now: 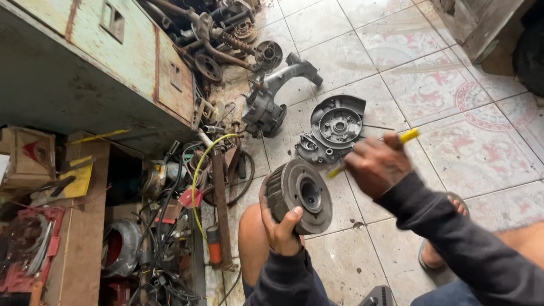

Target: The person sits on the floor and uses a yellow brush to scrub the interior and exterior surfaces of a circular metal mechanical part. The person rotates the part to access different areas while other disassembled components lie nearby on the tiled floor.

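Greasy metal everywhere: tangled wires and scrap (170,226) left along the green cabinet (113,56). Left hand (281,229) clamps the dark finned flywheel rotor (300,195) above the knee, already off its engine; right hand (377,164) is closed on a yellow-handled screwdriver (409,135), tip near the rotor. Stripped cover plate (334,127) lies on tiles beyond; refitting looks undone.

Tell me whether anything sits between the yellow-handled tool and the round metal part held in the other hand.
Nothing visible does. The left hand grips the round ribbed part by its rim, and the yellow-handled tool in the right hand points toward it across an open gap.
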